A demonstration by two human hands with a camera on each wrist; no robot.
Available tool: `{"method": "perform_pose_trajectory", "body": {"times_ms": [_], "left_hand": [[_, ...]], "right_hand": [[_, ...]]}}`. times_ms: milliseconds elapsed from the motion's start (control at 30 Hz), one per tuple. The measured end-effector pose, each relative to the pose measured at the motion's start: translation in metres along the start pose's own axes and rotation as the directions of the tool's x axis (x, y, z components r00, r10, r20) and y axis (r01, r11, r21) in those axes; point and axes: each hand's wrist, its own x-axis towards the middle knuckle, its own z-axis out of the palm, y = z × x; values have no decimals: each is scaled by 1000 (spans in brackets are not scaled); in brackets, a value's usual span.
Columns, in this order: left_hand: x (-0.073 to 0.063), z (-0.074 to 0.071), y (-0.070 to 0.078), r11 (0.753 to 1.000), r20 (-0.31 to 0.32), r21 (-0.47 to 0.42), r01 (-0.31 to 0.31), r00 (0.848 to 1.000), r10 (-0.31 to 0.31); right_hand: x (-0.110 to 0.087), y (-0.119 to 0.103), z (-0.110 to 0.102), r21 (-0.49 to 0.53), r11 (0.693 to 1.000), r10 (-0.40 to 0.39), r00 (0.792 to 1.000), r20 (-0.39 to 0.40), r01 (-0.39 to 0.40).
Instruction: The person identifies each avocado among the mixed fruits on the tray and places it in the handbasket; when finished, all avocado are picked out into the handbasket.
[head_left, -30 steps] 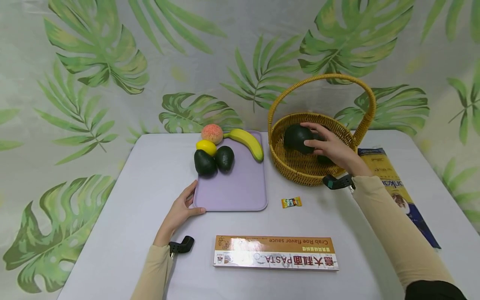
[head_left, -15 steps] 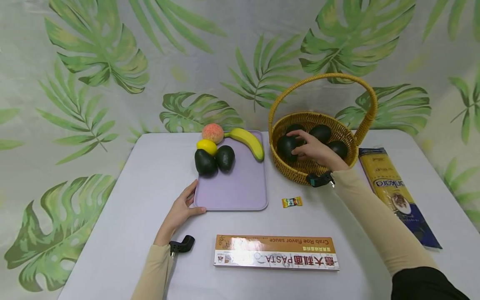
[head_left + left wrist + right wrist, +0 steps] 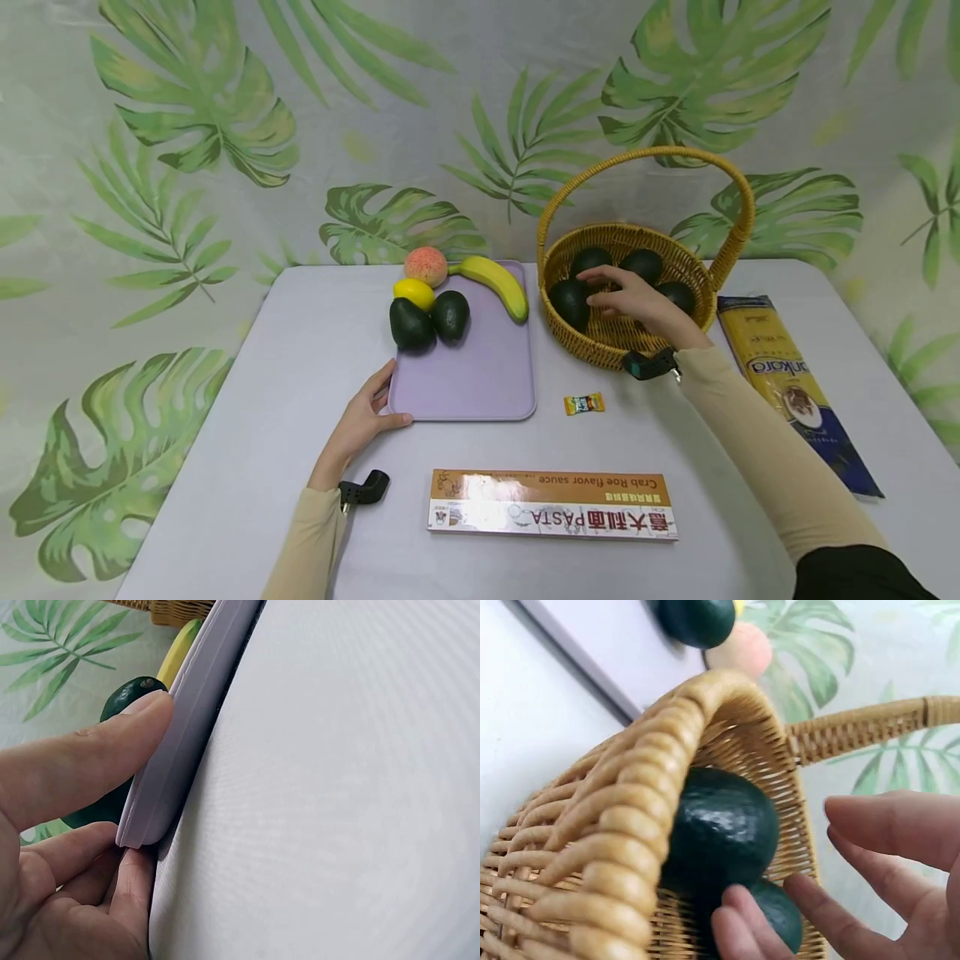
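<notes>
As I look down through the head camera from afar, a right hand hovers over a wicker basket at the upper right of the frame. Its thumb and fingers are loosely spread and hold nothing; whether a fingertip brushes the fruit, I cannot tell. The nearest dark avocado lies at the left side inside the basket, with three more avocados behind it and to its right. Its skin shines, so I judge it smooth, firm and a little slippery, light enough for one hand; I would take it round its widest part, thumb opposite fingers. Left of centre, the left hand grips the lower-left corner of a lilac tray between thumb and fingers. That tray looks light and stiff, best held by its rim. Two avocados, a lemon, a banana and a peach cluster towards its upper end.
</notes>
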Motion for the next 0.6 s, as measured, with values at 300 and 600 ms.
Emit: {"method": "perform_pose_trajectory", "body": {"times_ms": [300, 600], "left_hand": [[2, -1, -3, 1000, -2, 4, 20, 1000, -20], [2, 0, -2, 1000, -5, -2, -2, 1000, 2]], "right_hand": [[-11, -11, 9, 135, 981, -144, 989, 18, 141], [7, -36, 59, 132, 964, -241, 968, 68, 231]]}}
